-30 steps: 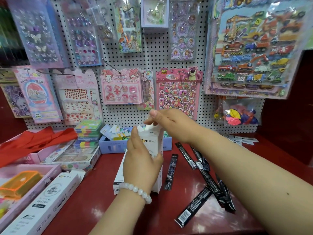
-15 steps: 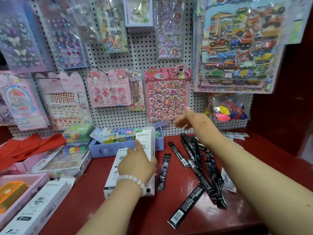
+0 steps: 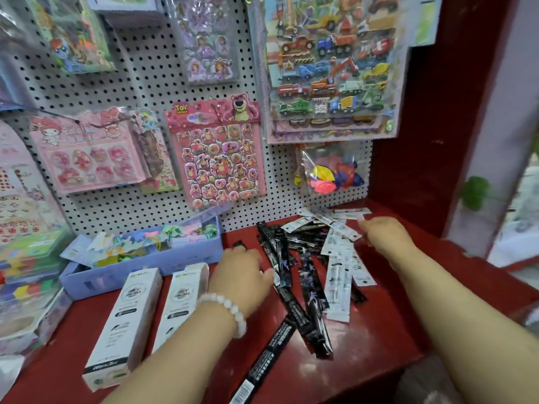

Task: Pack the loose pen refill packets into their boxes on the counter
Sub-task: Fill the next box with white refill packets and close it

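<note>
Red counter (image 3: 379, 339), refill packets (image 3: 309, 266) — between hands

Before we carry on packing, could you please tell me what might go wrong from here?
The heap of black and white refill packets is tangled, so the hands might drag extras along. One long black packet lies near the red counter's front edge and could slide off.

"TOY" on pink bear sticker card (image 3: 215, 150); box labels too blurred.
</note>
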